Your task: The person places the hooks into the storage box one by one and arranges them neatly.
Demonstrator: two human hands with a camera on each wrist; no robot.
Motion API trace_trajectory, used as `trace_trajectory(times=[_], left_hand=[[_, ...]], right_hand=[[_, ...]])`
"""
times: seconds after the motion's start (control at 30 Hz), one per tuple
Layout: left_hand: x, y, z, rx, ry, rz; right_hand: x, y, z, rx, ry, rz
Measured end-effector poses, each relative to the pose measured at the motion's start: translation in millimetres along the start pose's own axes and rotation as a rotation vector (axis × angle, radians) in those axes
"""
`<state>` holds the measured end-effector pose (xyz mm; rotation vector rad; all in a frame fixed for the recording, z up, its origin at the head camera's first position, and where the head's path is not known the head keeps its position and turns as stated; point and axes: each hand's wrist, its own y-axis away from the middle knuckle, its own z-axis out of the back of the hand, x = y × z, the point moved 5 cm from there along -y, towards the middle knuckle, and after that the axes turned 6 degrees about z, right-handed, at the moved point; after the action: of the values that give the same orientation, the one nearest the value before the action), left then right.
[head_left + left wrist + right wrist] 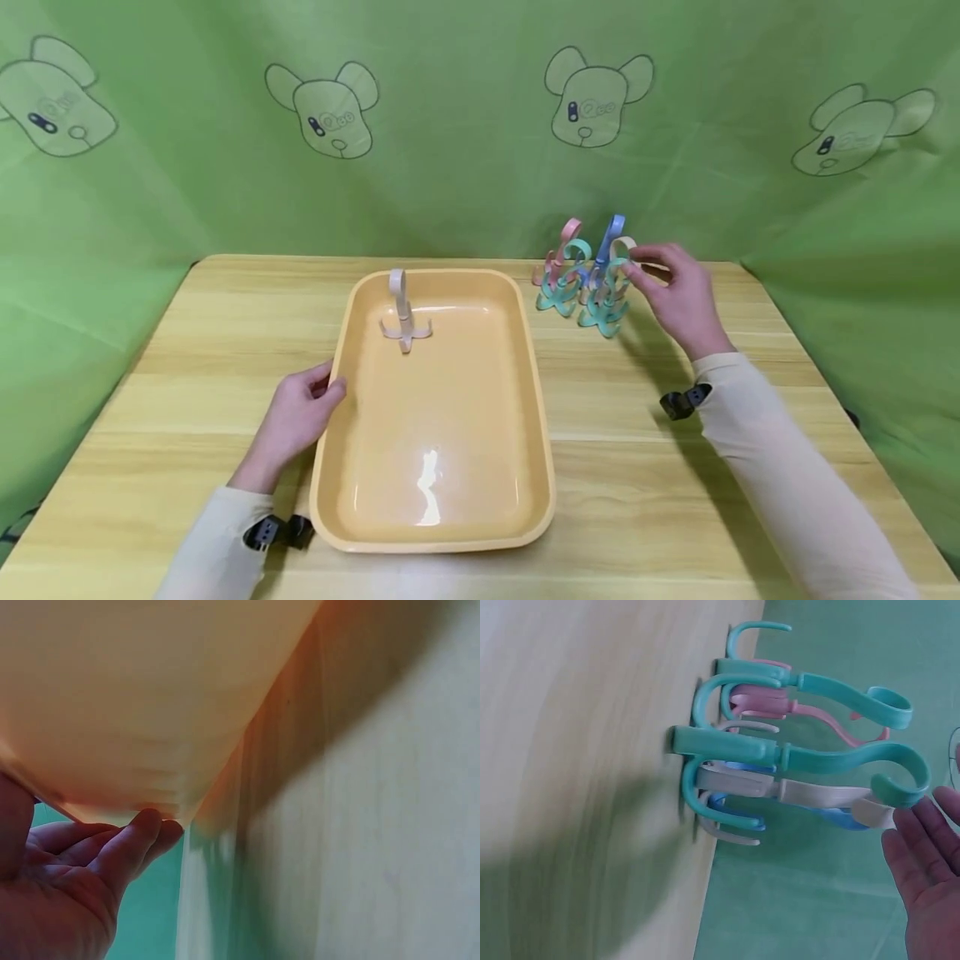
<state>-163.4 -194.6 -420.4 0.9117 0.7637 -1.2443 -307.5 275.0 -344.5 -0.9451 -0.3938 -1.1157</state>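
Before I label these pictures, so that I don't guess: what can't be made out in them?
Base of the blue plastic hook: right wrist view, mostly behind the beige plastic hook beside it.
Contact between the right hand and the nearer turquoise plastic hook: head view, obscured where they overlap.
Rest of the pale right sleeve: head view, cut off by the bottom edge.
Lettering on the far-right printed animal head: head view, too small and faint.

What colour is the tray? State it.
The tray is light orange, shown best in the head view.
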Motion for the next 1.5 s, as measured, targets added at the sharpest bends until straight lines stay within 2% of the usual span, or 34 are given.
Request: trace_trajectory(times=[0.2, 0.57, 0.8, 1.0, 1.5], left_hand=[[1.2, 1.5, 2.8, 0.001, 0.002, 0.013], [-0.3, 0.5, 0.5, 0.014, 0.038, 0.012], [-2.1, 0.5, 1.2, 0.011, 0.016, 0.014], [-1.3, -1.3, 1.0, 0.009, 0.003, 0.009], [-0.6, -1.7, 0.4, 0.024, 0.012, 0.014]], right_hand=[[-5, -0.3, -11, 0.027, 0.009, 0.017], [-7, 2.2, -9, 0.022, 0.049, -0.080], [-2, 3.5, -5, 0.031, 0.046, -0.112], [6, 5.6, 1, 0.016, 0.047, -0.100], [37, 4.1, 6, -0.005, -0.042, -0.036]])
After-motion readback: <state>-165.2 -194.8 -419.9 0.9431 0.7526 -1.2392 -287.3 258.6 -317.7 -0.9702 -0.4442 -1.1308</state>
